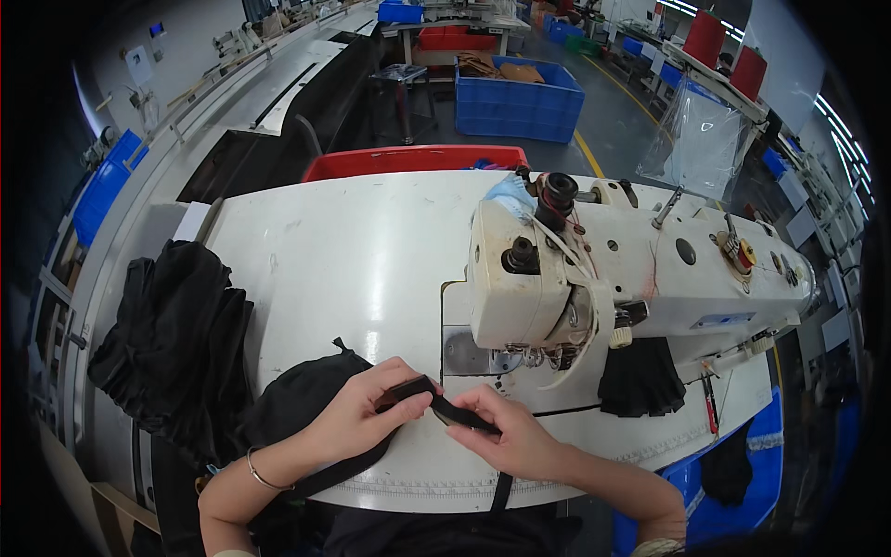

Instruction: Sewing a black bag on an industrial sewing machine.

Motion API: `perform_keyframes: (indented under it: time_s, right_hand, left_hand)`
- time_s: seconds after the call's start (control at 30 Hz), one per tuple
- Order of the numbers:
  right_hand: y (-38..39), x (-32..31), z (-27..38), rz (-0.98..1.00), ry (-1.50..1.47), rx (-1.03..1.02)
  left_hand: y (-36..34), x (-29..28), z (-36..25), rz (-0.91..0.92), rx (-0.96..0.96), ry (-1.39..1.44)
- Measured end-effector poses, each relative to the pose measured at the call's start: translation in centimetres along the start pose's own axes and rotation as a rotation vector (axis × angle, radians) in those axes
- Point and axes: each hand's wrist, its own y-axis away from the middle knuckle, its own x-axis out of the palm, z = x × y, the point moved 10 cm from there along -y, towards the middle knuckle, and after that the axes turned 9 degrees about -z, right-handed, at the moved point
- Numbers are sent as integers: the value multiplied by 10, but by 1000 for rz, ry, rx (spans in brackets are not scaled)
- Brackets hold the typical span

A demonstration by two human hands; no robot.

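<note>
Just in front of the sewing machine [520, 297], both my hands hold a narrow black fabric strap [453, 410] above the white table [371, 218]. My left hand [376, 408] pinches one end between thumb and fingers. Farther along it, my right hand [509, 434] is closed on the strap, whose tail hangs past the table's front edge. A black cloth piece [302, 399] lies under my left forearm. Beyond that arm, to the left, is a heap of black gathered cloth [176, 343]. Another black pleated piece [642, 376] lies below the machine's arm.
A red-handled tool [710, 408] lies on the table at right. A blue bin [766, 455] hangs at the right front edge. Past the far edge stand a red bin [418, 160] and a blue crate [520, 107]. Red thread cones [703, 37] rise at upper right.
</note>
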Motion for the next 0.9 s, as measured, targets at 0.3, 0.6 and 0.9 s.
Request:
perform_keyframes:
  time_s: [0.3,0.6,0.9]
  right_hand:
    - [11,6,44,-109,735,-402]
    - [15,14,-20,48,-298,453]
    - [26,10,6,46,-245,215]
  left_hand:
    - [5,0,-18,86,108,-308]
    - [21,6,-60,-35,665,-760]
    - [2,-6,-5,71,30,-105]
